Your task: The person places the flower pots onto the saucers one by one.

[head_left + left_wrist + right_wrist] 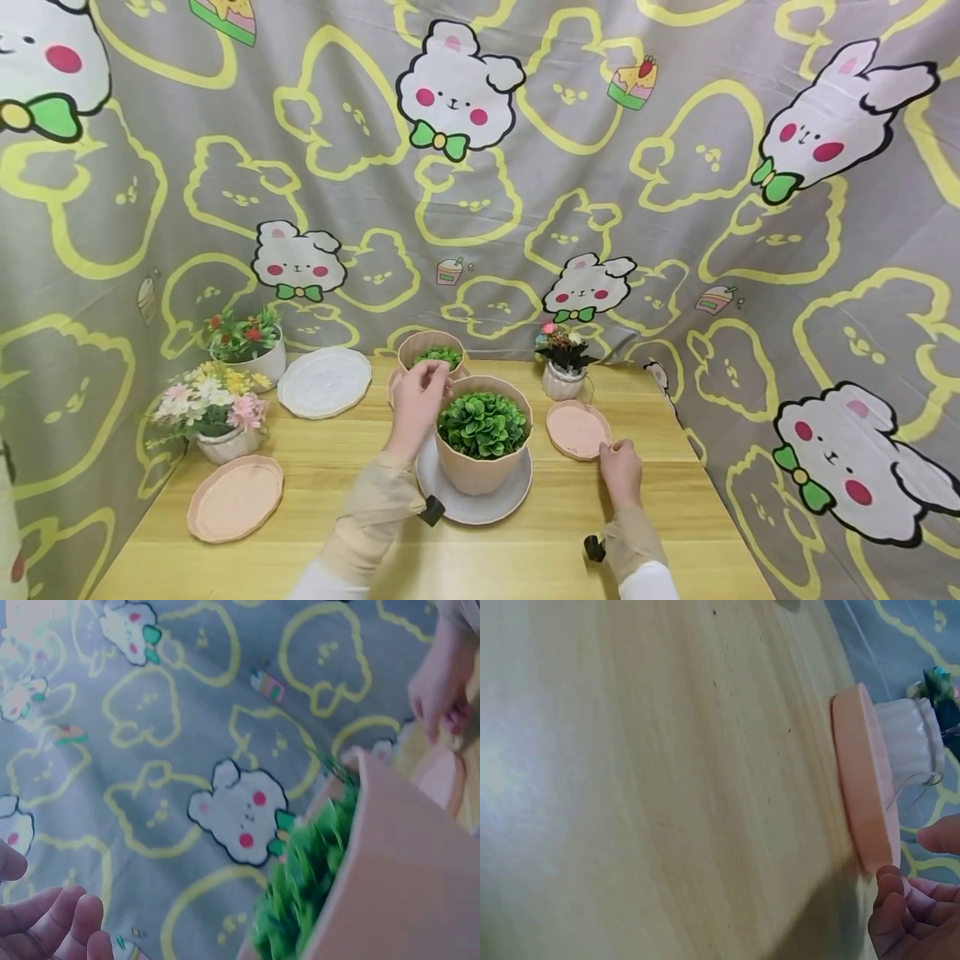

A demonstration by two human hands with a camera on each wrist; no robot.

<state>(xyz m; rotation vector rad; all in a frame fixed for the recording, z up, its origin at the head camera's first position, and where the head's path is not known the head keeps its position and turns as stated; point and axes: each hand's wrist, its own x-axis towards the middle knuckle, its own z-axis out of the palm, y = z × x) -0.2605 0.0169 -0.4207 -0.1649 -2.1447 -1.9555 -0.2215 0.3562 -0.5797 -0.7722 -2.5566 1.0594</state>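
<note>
My left hand [420, 404] hovers beside the rim of a large peach flowerpot [480, 475] with a leafy green plant [482, 423]. Its thumb and fingertips stand apart with nothing between them in the left wrist view. That flowerpot sits upright on a round grey saucer [517, 500]. Just past the left hand is a second peach flowerpot [408, 346] with greenery, partly hidden by the hand. At the right, my right hand [621, 468] has its fingertips at the near edge of a small pink saucer [577, 429]; in the right wrist view the thumb is spread away from the fingers.
A small white pot [562, 383] of dark-leaved flowers stands behind the pink saucer. To the left are a pot of pastel flowers [213, 408], a red-flowered plant [243, 337], a white plate [324, 383] and a peach saucer [236, 500]. Patterned curtain [480, 208] surrounds the wooden table [480, 558].
</note>
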